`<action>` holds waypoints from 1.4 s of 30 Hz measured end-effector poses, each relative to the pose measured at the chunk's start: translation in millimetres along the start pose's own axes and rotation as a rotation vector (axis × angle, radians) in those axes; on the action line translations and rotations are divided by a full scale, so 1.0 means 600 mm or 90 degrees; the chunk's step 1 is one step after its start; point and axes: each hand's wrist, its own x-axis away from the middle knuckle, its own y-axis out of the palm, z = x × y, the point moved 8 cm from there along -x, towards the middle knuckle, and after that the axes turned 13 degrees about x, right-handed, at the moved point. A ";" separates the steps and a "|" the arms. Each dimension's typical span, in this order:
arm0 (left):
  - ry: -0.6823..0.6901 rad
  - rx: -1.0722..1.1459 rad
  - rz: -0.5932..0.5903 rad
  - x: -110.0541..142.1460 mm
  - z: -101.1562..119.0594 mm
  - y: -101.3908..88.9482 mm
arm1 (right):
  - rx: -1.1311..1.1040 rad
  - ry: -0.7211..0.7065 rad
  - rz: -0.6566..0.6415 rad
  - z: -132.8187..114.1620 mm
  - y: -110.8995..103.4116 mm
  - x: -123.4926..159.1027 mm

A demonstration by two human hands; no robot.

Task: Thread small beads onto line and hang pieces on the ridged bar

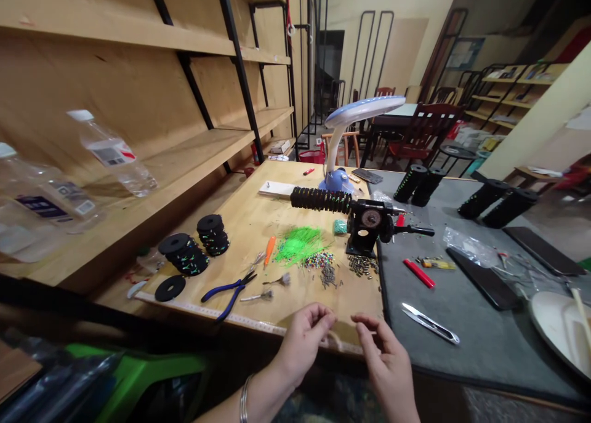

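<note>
My left hand (308, 332) is closed in a pinch at the table's front edge, a bangle on its wrist. Opposite it, across a small gap, my right hand (384, 355) pinches thumb against fingers. Whatever sits in either pinch is too thin or small to make out. Beyond them lie a pile of small grey metal pieces (328, 276), mixed coloured beads (318, 260) and a heap of bright green strands (299, 244). Further back stands a black hand-cranked winder (364, 221) with a row of black foam spools (321, 199) on its shaft.
Blue-handled pliers (231, 292), an orange tool (269, 250) and black spools (183, 253) lie left. On the grey mat are thread snips (430, 323), a red knife (418, 273), a phone (482, 278) and a plate (549, 309). A lamp (339, 180) stands behind.
</note>
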 end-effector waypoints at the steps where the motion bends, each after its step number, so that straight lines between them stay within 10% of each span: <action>1: 0.002 -0.010 0.003 0.000 0.001 -0.001 | 0.054 -0.025 0.035 0.002 -0.020 -0.004; 6: 0.000 -0.032 0.015 -0.004 -0.002 -0.010 | 0.410 -0.196 0.198 0.033 -0.134 -0.026; 13: -0.008 -0.011 0.010 -0.004 -0.009 -0.002 | 0.646 -0.355 0.125 0.099 -0.162 -0.058; 19: -0.008 0.012 0.037 -0.003 -0.011 0.002 | 0.424 -0.126 0.119 0.122 -0.185 -0.066; 25: 0.027 -0.032 0.034 -0.008 -0.016 0.003 | -0.194 0.213 -0.074 0.094 -0.043 0.033; 31: 0.137 -0.118 0.032 0.004 0.008 0.009 | -0.358 0.313 -0.286 0.048 0.092 0.083; 42: 0.260 -0.351 -0.006 0.025 0.026 0.026 | -0.441 0.365 -0.285 0.024 0.091 0.073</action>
